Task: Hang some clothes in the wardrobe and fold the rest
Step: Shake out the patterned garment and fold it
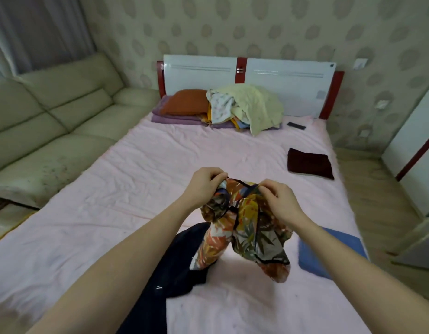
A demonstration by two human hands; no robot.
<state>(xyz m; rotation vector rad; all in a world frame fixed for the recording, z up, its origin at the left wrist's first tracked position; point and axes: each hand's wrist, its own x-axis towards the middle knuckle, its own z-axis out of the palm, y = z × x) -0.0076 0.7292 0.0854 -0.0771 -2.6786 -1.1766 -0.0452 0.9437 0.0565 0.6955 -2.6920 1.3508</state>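
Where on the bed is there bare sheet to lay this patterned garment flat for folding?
The widest bare patch of the pink sheet lies left of the left hand, toward the sofa. Mid-bed, between the clothes pile and the patterned garment, is free too. The right side is crowded: maroon folded cloth, blue folded cloth; dark garment near.

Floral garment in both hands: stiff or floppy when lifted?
Likely floppy: the floral garment hangs in loose folds below the left hand and right hand. Probably light, since pinch grips at its edge hold it up.
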